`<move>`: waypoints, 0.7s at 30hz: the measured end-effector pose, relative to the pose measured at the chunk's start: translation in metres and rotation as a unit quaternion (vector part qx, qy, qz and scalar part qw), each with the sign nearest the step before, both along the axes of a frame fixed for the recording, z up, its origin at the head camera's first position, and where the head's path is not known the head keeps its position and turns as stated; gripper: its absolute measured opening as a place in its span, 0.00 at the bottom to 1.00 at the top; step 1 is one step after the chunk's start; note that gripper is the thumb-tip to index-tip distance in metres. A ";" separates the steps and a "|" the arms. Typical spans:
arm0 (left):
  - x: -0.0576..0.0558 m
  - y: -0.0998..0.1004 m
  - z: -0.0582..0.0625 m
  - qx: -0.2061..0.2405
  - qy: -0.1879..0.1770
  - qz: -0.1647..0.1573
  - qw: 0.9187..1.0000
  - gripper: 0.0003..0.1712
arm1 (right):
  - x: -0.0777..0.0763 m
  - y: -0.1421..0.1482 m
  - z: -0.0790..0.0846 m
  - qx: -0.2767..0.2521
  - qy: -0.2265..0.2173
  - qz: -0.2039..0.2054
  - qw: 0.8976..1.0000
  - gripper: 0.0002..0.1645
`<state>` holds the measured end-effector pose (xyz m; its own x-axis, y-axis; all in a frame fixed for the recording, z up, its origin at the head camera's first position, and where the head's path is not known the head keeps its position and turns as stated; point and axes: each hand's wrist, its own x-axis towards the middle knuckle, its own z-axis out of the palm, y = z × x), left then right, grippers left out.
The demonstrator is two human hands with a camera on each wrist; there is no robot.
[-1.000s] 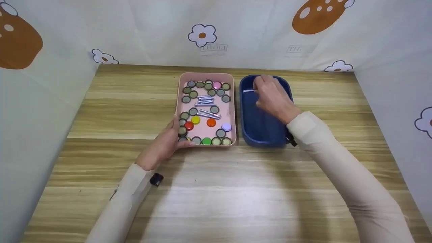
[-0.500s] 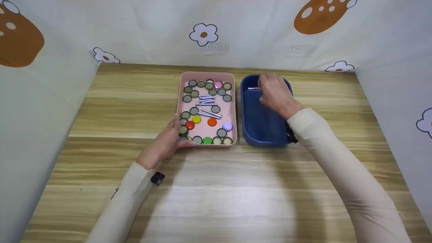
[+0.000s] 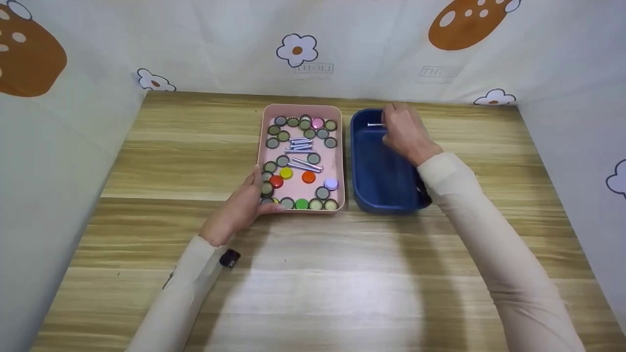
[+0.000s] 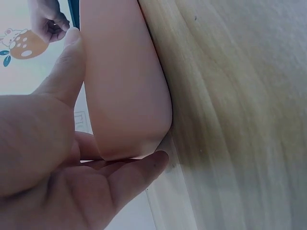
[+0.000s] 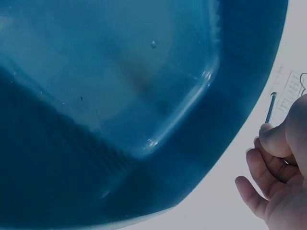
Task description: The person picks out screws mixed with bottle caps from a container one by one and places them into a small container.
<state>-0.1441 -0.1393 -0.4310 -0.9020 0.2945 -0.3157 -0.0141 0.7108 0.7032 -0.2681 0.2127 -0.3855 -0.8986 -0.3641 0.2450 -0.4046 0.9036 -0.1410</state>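
A pink box [image 3: 342, 161] lies in the middle of the head view, holding several bottle caps [image 3: 308, 177] and silver screws [image 3: 300, 151]. My left hand [image 3: 234, 212] grips its near left corner, thumb along the near wall and fingers along the left side. To the right stands a blue box [image 3: 386, 166], with my right hand [image 3: 408, 134] over its far end. Between thumb and fingertips that hand pinches one silver screw [image 5: 271, 106], whose head points away from the fingers. In the right wrist view, the blue box's floor shows faint specks.
Both boxes stand side by side near the back of a wood-grain table [image 3: 313, 283], a narrow gap between them. A patterned cloth [image 3: 234, 49] rises behind the table and along its sides.
My right hand has moved to the right and slightly back above the blue box, still pinching the screw. My left hand keeps its grip on the pink box.
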 end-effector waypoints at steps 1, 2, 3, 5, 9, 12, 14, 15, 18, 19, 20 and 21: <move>0.000 0.000 0.000 0.001 -0.001 0.001 1.000 0.67 | -0.001 0.001 -0.001 -0.001 -0.001 -0.003 1.000 0.12; 0.000 0.000 0.001 0.003 -0.004 0.003 1.000 0.67 | -0.002 0.001 -0.002 -0.002 -0.005 -0.008 1.000 0.12; 0.000 0.000 0.001 0.000 -0.006 0.003 1.000 0.68 | -0.002 0.001 -0.003 -0.004 -0.009 -0.014 1.000 0.12; 0.000 0.001 0.001 -0.001 -0.010 0.007 1.000 0.67 | -0.003 0.002 -0.004 -0.008 -0.021 -0.023 0.999 0.13; 0.001 0.002 0.001 0.001 -0.011 0.007 1.000 0.67 | -0.004 0.005 -0.006 -0.012 -0.046 -0.039 0.998 0.13; 0.001 0.002 0.000 0.000 -0.002 -0.002 1.000 0.68 | -0.005 0.005 -0.007 -0.013 -0.061 -0.047 0.997 0.14; 0.001 0.001 0.000 -0.008 0.006 -0.009 1.000 0.68 | -0.006 0.005 -0.007 -0.018 -0.072 -0.056 0.996 0.14; 0.001 0.001 0.000 -0.015 0.013 -0.015 1.000 0.69 | -0.007 0.006 -0.007 -0.021 -0.078 -0.060 0.995 0.14; 0.001 0.000 0.000 -0.018 0.014 -0.014 1.000 0.69 | -0.010 0.008 -0.006 -0.034 -0.088 -0.072 0.993 0.14; 0.001 0.000 0.001 -0.014 0.012 -0.011 1.000 0.69 | -0.011 0.009 -0.007 -0.038 -0.092 -0.076 0.992 0.14; 0.001 0.000 0.001 -0.012 0.012 -0.011 1.000 0.69 | -0.012 0.010 -0.007 -0.042 -0.096 -0.078 0.991 0.13; 0.000 0.000 0.000 -0.010 0.010 -0.009 1.000 0.69 | -0.012 0.011 -0.007 -0.043 -0.099 -0.079 0.991 0.13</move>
